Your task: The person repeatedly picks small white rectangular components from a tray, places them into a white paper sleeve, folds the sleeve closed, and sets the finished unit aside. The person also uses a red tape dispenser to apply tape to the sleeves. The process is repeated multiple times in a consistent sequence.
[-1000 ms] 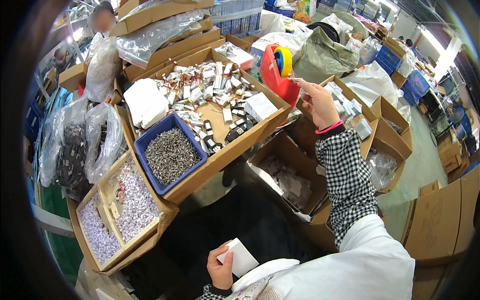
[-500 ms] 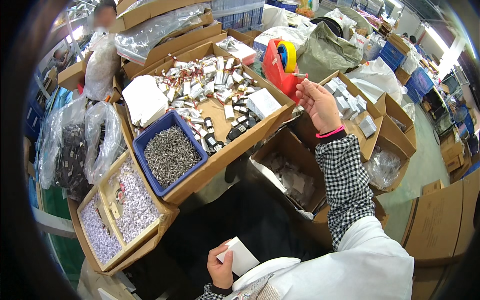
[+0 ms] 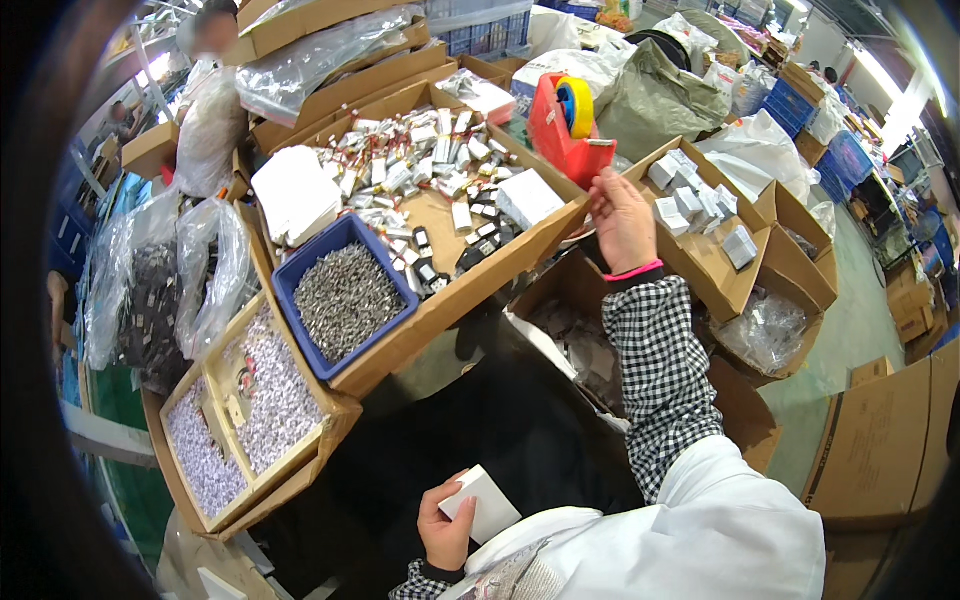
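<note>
A worker's right hand (image 3: 625, 225) reached out with thumb and fingers drawn close together, the tips just below the near end of one red plastic tape dispenser (image 3: 562, 138) carrying one yellow roll of tape with a blue core (image 3: 582, 112); whether anything was pinched between those fingertips could not be told. Low in front of the body, the left hand (image 3: 446, 532) gripped one plain white, flat-sided box (image 3: 482, 505), its thumb across the near face and its fingers around the left edge. One bright pink band (image 3: 635, 271) circled the right wrist, above one black-and-white checked sleeve (image 3: 665, 370). To the right of the reaching hand, one open brown cardboard box (image 3: 735, 287) held at least six small silver-white boxes (image 3: 680, 210), some overlapping. To its left stretched one broad, shallow brown cardboard tray (image 3: 460, 302), strewn with silver rectangular pieces with thin red wires (image 3: 400, 175), too many and too jumbled to count. One white block (image 3: 530, 198) sat at the tray's right end, and one white stack (image 3: 295, 197) lay at its left. In the tray's near left corner stood one blue rectangular plastic bin (image 3: 300, 327) filled with countless small grey metal pieces (image 3: 345, 300). Farther left, one pale wooden tray (image 3: 223, 428) with two compartments held heaps of tiny whitish pieces (image 3: 275, 422) in both.
</note>
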`<state>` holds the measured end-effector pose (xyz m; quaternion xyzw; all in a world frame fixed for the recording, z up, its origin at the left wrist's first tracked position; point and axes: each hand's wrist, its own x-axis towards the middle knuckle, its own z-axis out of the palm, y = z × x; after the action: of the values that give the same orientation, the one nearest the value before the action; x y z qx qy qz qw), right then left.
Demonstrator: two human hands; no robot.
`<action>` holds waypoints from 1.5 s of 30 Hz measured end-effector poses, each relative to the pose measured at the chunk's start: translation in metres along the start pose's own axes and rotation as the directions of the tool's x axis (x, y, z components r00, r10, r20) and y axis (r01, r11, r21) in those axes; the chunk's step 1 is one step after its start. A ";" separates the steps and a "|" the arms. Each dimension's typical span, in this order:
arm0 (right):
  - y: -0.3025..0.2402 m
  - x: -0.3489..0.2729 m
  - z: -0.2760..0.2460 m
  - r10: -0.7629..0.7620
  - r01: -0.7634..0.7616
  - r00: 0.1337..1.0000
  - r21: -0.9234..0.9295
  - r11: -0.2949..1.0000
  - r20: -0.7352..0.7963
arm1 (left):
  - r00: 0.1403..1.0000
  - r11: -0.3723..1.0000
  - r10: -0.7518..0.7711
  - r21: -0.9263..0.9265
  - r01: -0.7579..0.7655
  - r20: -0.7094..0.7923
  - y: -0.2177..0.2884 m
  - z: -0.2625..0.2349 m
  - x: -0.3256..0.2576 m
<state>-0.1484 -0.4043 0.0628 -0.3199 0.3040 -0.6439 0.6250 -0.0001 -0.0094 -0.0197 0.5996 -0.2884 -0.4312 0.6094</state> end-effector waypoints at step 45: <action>0.055 -0.305 -0.025 0.807 0.145 0.476 -0.937 0.319 0.349 | 0.980 0.970 0.078 0.242 -0.032 -0.183 0.006 -0.011 -0.017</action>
<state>-0.1300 -0.1016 -0.0055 -0.7623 0.3442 0.0220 0.5476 0.0026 0.0101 -0.0121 0.6985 -0.2948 -0.3170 0.5698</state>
